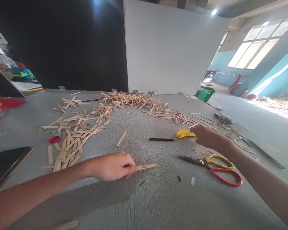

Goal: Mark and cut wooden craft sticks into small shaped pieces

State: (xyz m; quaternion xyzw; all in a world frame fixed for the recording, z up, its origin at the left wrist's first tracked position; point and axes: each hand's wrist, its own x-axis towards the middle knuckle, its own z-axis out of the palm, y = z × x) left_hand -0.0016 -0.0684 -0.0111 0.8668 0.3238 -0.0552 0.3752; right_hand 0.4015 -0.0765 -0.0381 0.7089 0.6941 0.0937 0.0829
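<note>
My left hand (115, 166) is closed, pinching one end of a wooden craft stick (147, 166). Small dark markings show on the stick's free part, which points right just above the table. At the right, my right hand (207, 139) is curled at the near end of a yellow utility knife (186, 134), its fingers closed on that end and partly hidden. Left of the knife lies a black pencil (162, 139). Scissors (204, 162) with one yellow and one red handle rest below my right hand. A single craft stick (121, 138) lies flat beyond my left hand.
Craft sticks (132, 100) are heaped in an arc along the back and left (69, 145). A red ring (55, 139) and a dark phone-like slab (9, 164) lie at the left. Black and white panels (175, 48) stand behind. Scraps and a metal strip (266, 153) lie at the right.
</note>
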